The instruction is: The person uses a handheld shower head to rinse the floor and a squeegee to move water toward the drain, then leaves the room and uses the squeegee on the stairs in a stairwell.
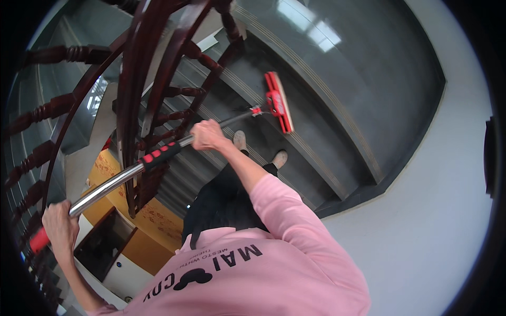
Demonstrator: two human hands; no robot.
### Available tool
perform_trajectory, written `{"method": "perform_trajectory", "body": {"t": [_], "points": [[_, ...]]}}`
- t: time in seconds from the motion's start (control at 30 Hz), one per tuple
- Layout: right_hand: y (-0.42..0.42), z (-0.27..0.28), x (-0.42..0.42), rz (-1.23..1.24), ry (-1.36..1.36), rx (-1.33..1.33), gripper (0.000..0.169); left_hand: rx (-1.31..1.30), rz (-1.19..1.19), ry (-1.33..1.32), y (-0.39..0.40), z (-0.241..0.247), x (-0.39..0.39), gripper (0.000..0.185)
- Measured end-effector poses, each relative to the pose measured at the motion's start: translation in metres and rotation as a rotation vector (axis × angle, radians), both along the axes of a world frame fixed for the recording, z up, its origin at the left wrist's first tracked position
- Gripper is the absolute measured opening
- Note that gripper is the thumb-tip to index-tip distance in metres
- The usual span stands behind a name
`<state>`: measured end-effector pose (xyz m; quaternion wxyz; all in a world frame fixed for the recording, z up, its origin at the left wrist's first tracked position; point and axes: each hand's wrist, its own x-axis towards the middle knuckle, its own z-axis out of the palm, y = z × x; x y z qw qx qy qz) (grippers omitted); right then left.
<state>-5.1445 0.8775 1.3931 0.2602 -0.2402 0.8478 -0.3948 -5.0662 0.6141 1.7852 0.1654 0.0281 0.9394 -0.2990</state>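
A sponge mop with a red head (279,103) and a long metal handle (108,189) lies slantwise across the view. Near the handle's red end, my left hand (61,223) is wrapped around the bright steel tube. My right hand (208,135) grips the pole farther down, just past a black and red foam sleeve (160,155). The mop head is over a dark grey stair tread (312,136), its pale sponge edge facing right. Whether the sponge presses on the tread or hovers cannot be told.
A dark red wooden banister (136,79) with turned balusters (71,54) runs along the left, under the handle. A white wall (427,205) borders the stairs on the right. My feet in light shoes (280,158) stand on steps below the mop head. A wide landing (367,67) lies above.
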Motion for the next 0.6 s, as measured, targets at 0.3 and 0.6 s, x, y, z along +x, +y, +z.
{"method": "perform_trajectory", "body": {"t": [0.3,0.6], "points": [[-0.077,0.006,-0.032,0.052,0.142,-0.120,0.016,0.000,0.158,0.080,-0.028,0.025,0.018,0.016],[0.096,-0.011,0.009,-0.025,0.057,0.149,0.015,0.379,-0.055,-0.143,0.062,-0.042,-0.040,0.016]]}}
